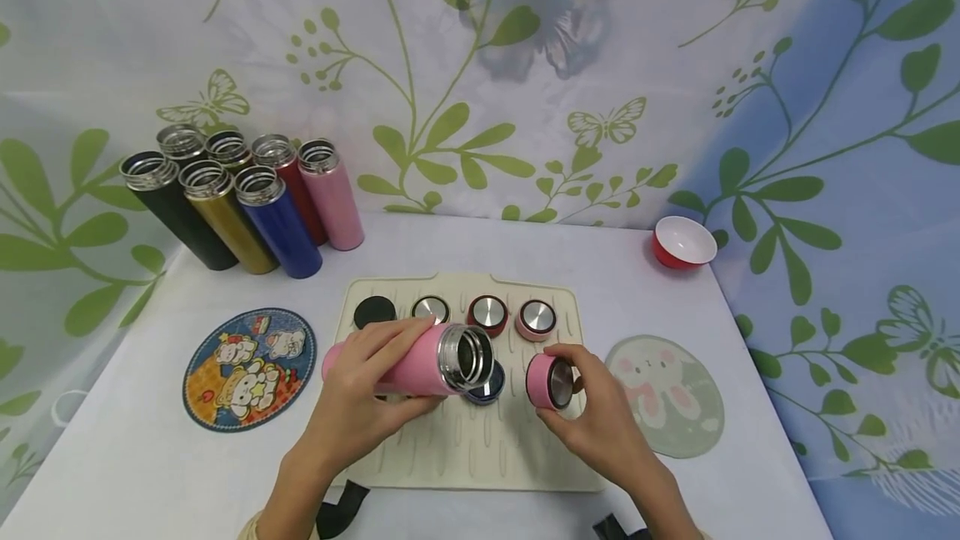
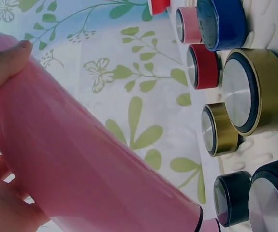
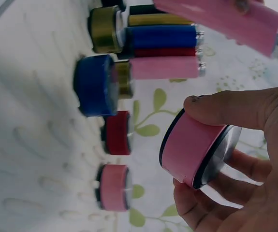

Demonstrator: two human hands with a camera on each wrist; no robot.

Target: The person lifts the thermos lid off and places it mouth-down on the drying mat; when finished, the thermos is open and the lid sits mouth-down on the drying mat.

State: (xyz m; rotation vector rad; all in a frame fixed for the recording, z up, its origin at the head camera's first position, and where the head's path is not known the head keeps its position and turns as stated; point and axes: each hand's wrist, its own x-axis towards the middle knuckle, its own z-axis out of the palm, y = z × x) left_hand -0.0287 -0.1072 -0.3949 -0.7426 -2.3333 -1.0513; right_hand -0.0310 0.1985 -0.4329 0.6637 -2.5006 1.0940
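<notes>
My left hand (image 1: 367, 377) grips a pink thermos bottle (image 1: 420, 363) around its body. The bottle is tilted nearly on its side above the mat, its uncapped steel mouth toward the right. My right hand (image 1: 603, 411) pinches a pink lid (image 3: 192, 147) between thumb and fingers, apart from the bottle. On the cream mat (image 1: 517, 457) below stand a blue lid (image 1: 487, 386), a red lid (image 1: 487, 315), another pink lid (image 1: 536, 319) and a black lid (image 1: 374, 310). Two gold lids show in the left wrist view, the nearer gold lid (image 2: 269, 92) being larger in view.
Several uncapped bottles stand grouped at the back left, among them a blue bottle (image 1: 281, 227) and a pink bottle (image 1: 335, 202). A round cartoon mat (image 1: 251, 369) lies left, a rabbit mat (image 1: 675, 394) right. The red bowl (image 1: 682, 242) sits at the back right.
</notes>
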